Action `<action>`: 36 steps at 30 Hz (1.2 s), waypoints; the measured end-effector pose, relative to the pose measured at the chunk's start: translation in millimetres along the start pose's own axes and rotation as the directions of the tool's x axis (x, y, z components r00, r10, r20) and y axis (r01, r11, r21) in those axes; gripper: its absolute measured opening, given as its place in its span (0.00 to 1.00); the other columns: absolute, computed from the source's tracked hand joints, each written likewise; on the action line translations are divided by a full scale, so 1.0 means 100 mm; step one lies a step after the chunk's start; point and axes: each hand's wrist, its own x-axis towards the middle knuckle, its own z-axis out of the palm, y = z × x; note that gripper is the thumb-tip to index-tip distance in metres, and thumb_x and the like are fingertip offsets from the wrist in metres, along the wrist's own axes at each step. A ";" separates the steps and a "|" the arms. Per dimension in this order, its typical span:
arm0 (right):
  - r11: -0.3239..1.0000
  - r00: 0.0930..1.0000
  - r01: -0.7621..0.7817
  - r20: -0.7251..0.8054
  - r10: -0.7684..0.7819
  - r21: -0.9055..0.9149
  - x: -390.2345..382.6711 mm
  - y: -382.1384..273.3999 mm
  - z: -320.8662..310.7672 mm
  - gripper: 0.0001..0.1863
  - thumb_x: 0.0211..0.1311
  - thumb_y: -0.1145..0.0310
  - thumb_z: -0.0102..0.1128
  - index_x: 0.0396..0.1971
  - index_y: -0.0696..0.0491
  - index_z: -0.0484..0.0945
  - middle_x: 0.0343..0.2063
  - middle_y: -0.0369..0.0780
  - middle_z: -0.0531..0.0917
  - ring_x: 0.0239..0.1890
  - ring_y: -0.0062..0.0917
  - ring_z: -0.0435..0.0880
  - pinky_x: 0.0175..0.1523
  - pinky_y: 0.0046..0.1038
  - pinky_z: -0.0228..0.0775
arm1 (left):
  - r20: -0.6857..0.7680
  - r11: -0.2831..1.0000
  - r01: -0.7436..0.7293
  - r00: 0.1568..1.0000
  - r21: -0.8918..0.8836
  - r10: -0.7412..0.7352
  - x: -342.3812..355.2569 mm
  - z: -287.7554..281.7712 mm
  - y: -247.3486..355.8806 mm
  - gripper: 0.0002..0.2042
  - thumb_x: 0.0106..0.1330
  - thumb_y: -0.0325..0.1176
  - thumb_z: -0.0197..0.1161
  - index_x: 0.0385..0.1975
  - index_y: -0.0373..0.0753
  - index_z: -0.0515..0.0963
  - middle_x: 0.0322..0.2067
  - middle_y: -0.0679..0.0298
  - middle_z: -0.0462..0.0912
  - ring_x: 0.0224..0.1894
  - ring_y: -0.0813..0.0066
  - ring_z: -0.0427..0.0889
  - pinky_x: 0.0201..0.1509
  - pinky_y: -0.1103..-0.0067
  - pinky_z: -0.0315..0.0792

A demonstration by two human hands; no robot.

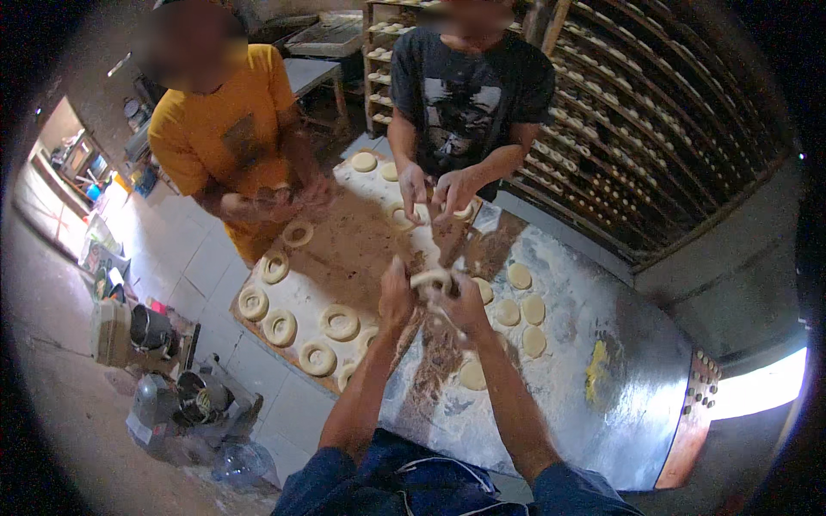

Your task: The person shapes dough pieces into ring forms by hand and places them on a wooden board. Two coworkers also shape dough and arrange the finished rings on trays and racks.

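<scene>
Between my two hands, above the edge where the floured wooden board meets the metal table, is a ring of dough [432, 278]. My left hand [397, 297] is closed at its left side, fingers curled and partly hidden. On its other side my right hand [465, 308] grips the ring with bent fingers. Several dough rings [340, 322] lie along the near and left edges of the board [344, 249]. To the right of my right hand, flat dough rounds [533, 310] rest on the floured metal table [594, 301].
Across the board, a person in a dark T-shirt [473, 82] handles dough [420, 213]; a person in an orange shirt [237, 138] stands at its left. Racks of dough pieces [619, 112] line the back right. A yellow smear [595, 371] marks the table. Machines [202, 396] stand lower left.
</scene>
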 end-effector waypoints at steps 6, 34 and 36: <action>0.933 0.893 -0.340 -0.351 0.281 -0.118 -0.10 0.81 0.01 0.23 0.58 0.65 0.60 0.50 0.60 0.71 0.42 0.51 0.77 0.45 0.43 0.77 0.51 0.43 0.67 | 0.109 0.921 -0.184 0.982 0.342 0.156 0.21 0.16 -0.42 0.17 0.68 0.33 0.49 0.51 0.30 0.70 0.44 0.42 0.74 0.50 0.47 0.71 0.56 0.64 0.64; 0.907 0.943 -0.328 0.033 0.332 0.264 -2.61 0.12 -1.31 0.36 0.47 0.73 0.69 0.57 0.56 0.61 0.31 0.41 0.80 0.33 0.27 0.81 0.39 0.30 0.74 | 0.384 0.648 0.375 0.913 -0.663 -0.136 -2.81 1.37 0.69 0.13 0.66 0.27 0.61 0.48 0.32 0.72 0.40 0.60 0.80 0.43 0.75 0.79 0.46 0.77 0.75; 0.890 0.964 -0.260 0.156 0.216 0.375 -2.75 0.13 -1.49 0.32 0.52 0.69 0.66 0.56 0.56 0.62 0.32 0.40 0.80 0.33 0.27 0.80 0.40 0.29 0.73 | 0.549 0.341 0.551 0.828 -0.761 -0.113 -2.96 1.37 0.74 0.15 0.65 0.26 0.62 0.51 0.33 0.71 0.41 0.61 0.79 0.45 0.74 0.78 0.47 0.76 0.75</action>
